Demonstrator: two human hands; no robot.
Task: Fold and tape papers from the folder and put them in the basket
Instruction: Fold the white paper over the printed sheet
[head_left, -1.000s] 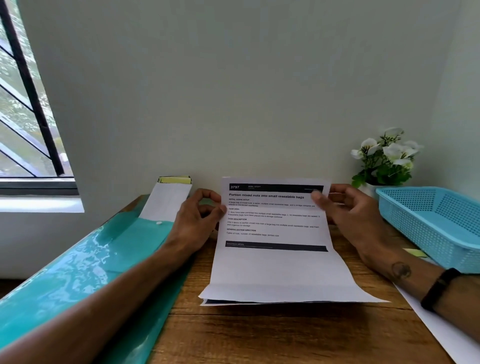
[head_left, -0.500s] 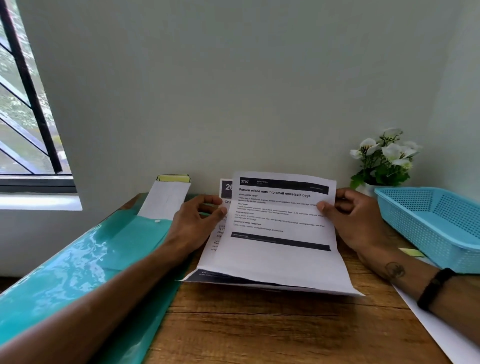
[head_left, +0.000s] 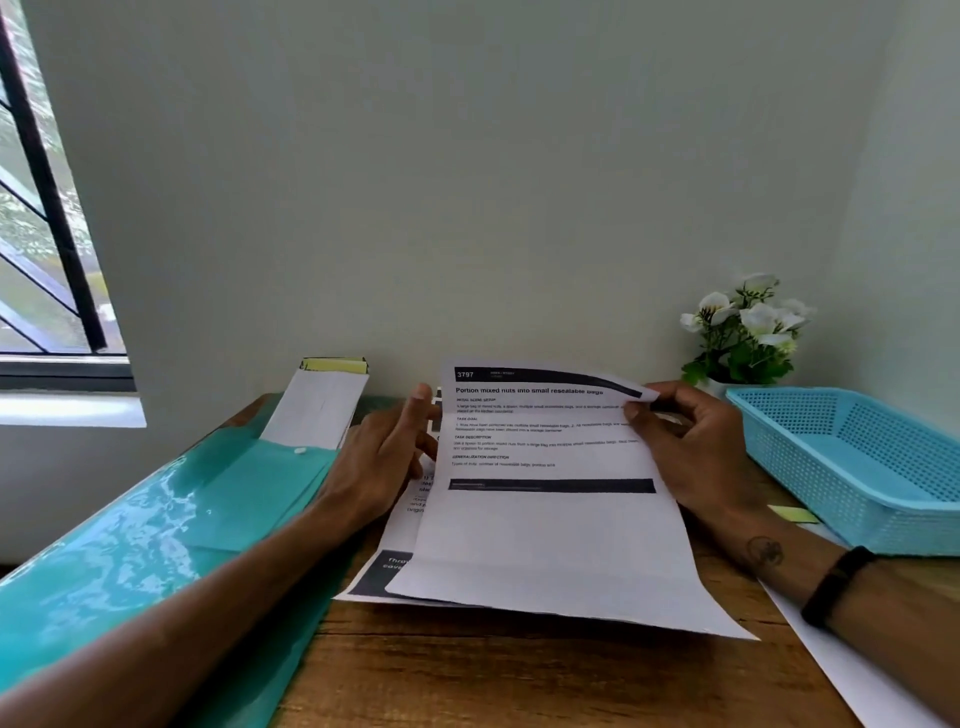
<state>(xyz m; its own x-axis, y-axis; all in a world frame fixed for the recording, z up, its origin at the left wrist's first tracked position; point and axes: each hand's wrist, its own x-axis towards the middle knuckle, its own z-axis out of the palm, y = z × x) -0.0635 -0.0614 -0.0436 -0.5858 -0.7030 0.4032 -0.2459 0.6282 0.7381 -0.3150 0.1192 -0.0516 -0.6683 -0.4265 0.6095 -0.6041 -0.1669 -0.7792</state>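
A printed white sheet (head_left: 550, 535) with black bars is lifted over the wooden table (head_left: 519, 675). My right hand (head_left: 696, 452) pinches its top right corner, which curls toward me. My left hand (head_left: 379, 457) is at the sheet's left edge with straight fingers, the index pointing up, and rests on a second printed sheet (head_left: 395, 566) lying underneath. A shiny teal folder (head_left: 156, 551) lies along the left side. The light blue mesh basket (head_left: 857, 462) stands at the right.
A folded white paper with a yellow strip (head_left: 322, 400) leans against the wall behind the folder. A small pot of white flowers (head_left: 748, 332) stands behind the basket. A yellow sticky note (head_left: 792, 514) and another white sheet (head_left: 852, 670) lie at the right. A window is at far left.
The top sheet has slid right, uncovering the sheet beneath. My left hand has let go of it and its fingers have straightened. My right hand has shifted to the top right corner.
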